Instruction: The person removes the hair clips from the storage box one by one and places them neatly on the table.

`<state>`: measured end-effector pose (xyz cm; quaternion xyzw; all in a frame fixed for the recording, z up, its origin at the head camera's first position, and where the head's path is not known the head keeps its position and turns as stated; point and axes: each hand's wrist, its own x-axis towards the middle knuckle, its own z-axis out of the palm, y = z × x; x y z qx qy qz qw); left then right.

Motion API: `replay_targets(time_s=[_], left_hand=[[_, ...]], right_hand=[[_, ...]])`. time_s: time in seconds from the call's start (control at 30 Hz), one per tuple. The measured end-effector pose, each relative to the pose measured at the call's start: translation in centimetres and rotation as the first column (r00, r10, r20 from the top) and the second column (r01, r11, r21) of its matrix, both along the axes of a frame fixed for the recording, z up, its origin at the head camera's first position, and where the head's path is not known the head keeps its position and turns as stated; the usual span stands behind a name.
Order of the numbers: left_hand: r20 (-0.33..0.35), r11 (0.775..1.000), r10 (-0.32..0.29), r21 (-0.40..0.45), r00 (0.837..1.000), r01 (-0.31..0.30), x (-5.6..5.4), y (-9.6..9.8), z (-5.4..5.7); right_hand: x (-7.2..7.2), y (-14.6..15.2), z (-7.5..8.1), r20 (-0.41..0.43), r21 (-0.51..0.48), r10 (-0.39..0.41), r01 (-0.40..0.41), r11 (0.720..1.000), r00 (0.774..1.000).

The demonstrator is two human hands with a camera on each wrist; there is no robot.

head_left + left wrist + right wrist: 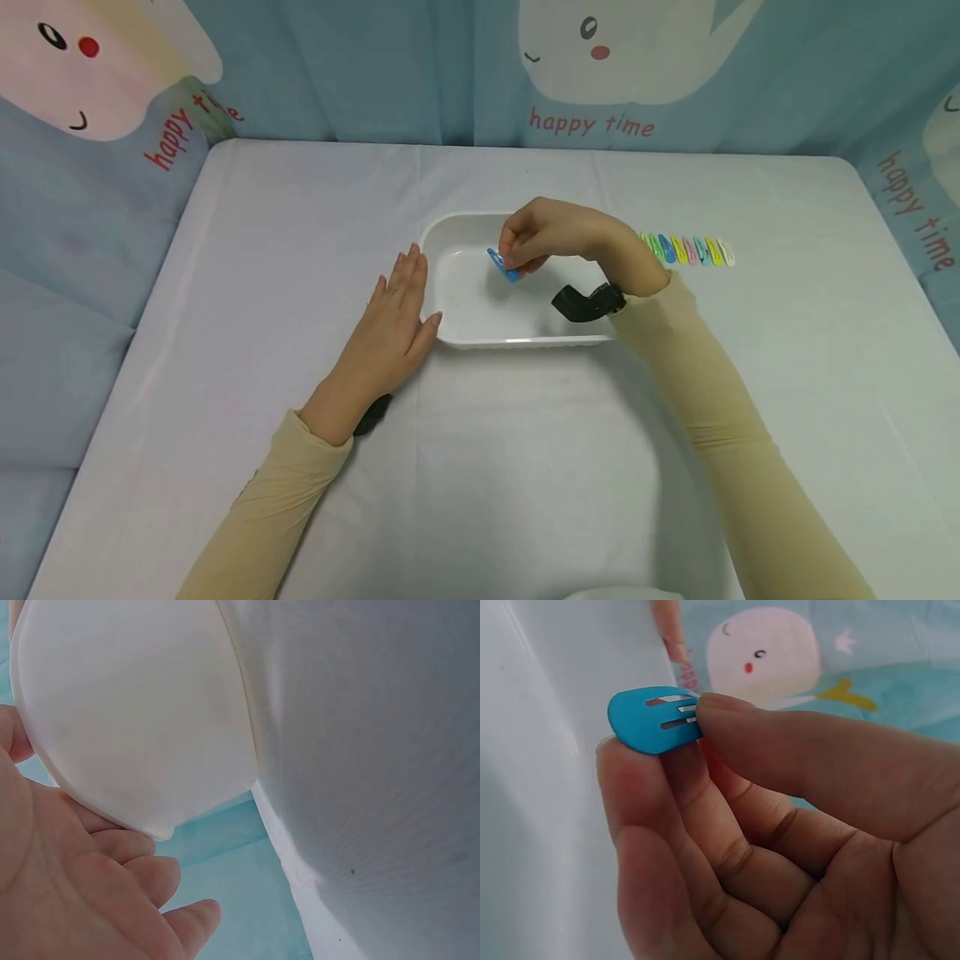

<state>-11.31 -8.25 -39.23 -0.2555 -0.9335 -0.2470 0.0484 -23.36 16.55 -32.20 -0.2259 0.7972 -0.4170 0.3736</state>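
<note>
My right hand [551,233] pinches a blue snap hair clip [502,264] between thumb and fingers, over the white tray [517,340]. Close up in the right wrist view, the blue hair clip [649,720] shows its rounded end and slots, with the thumb tip on its narrower part. My left hand [393,308] lies along the tray's left edge with its fingers extended. The left wrist view has those fingers [154,877] at the outer rim of the tray [135,712].
A row of several colourful hair clips [693,250] lies to the right of the tray, partly hidden behind my right wrist. A white cloth [487,467] covers the table. Blue printed curtains [375,75] surround its far side. Part of a white object [622,593] shows at the near edge.
</note>
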Motion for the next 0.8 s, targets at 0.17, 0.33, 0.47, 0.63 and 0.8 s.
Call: replay_targets(time_s=[0.17, 0.33, 0.47, 0.63, 0.8], left_hand=[[-0.002, 1.0, -0.001, 0.005, 1.0, 0.001, 0.0, 0.0, 0.0], [-0.001, 1.0, -0.007, 0.009, 1.0, 0.007, 0.0, 0.0, 0.0], [-0.003, 1.0, -0.009, 0.003, 1.0, 0.009, 0.0, 0.0, 0.1], [0.001, 1.0, -0.008, -0.004, 1.0, 0.008, 0.0, 0.0, 0.0], [0.011, 1.0, -0.007, -0.006, 1.0, 0.007, 0.0, 0.0, 0.0]], right_hand=[[0.0, 0.7, 0.0, -0.016, -0.021, 0.002, -0.002, 1.0, 1.0], [0.2, 1.6, 0.3, -0.015, -0.058, -0.021, 0.02, 0.998, 1.0], [0.5, 2.5, 0.5, -0.014, -0.093, -0.044, 0.043, 0.995, 0.999], [0.6, 3.5, 0.5, -0.022, -0.112, -0.063, 0.06, 0.992, 0.998], [0.8, 4.5, 0.6, -0.023, -0.123, -0.094, 0.091, 0.988, 0.995]])
